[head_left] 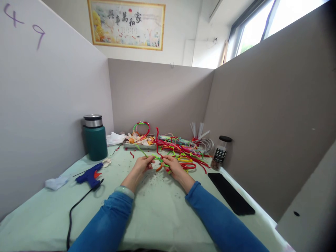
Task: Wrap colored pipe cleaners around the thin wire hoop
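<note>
My left hand (144, 164) pinches a green pipe cleaner (141, 150) whose free end sticks up and away to the left. Facing it, my right hand (173, 166) is closed on the other side of the same green piece, together with a red pipe cleaner (157, 140) that stands upright between the hands. A short orange-brown piece (159, 168) shows below the fingers. How the strands are joined is too small to make out. Just behind my right hand lie scissors with red handles (189, 166) and a heap of coloured pipe cleaners (181, 147).
A metal tray (143, 146) of small orange and white pieces holds a pipe-cleaner ring (143, 130). At left stand a green flask (95, 140) and a blue glue gun (89, 176) with its cord. At right are a jar (221, 154) and a black phone-like slab (231, 193). Partitions enclose three sides.
</note>
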Motion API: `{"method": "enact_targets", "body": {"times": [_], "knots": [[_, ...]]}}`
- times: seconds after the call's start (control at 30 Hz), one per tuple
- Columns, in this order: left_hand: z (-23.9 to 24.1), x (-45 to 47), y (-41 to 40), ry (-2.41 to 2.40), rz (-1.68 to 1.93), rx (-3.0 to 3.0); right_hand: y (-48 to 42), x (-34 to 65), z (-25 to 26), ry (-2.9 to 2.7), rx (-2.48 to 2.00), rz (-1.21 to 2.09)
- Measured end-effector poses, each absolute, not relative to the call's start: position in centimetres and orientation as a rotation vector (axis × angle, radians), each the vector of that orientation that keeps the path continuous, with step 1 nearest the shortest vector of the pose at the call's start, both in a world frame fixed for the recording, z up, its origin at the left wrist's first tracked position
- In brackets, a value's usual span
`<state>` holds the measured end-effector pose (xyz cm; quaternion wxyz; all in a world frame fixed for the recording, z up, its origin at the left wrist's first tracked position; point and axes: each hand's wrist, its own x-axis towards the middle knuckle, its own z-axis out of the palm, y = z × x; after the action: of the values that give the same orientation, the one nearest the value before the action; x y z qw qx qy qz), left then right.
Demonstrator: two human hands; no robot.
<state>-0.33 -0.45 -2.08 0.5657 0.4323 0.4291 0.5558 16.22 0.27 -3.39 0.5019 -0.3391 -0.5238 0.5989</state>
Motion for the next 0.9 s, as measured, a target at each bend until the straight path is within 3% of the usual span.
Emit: {"method": "enact_targets", "body": {"times": [0.2, 0.5, 0.73, 0.9], "knots": [[-2.1, -0.5, -0.4, 0.919, 1.362, 1.01, 0.4, 16.2, -4.0, -1.461, -0.753, 1.438], [-2.4, 0.2, -0.9, 0.994, 1.257, 1.424, -0.3, 15.7, -3.6, -1.745, -0.828, 1.151], [-3.1, -0.4, -0.3, 1.315, 1.158, 1.624, 0.0, 15.7, -4.1, -1.663, -0.79, 1.198], [-2.5, -0.2, -0.7, 1.264, 1.24, 1.596, 0.1, 16.2, -4.2, -1.639, -0.856, 1.29]]}}
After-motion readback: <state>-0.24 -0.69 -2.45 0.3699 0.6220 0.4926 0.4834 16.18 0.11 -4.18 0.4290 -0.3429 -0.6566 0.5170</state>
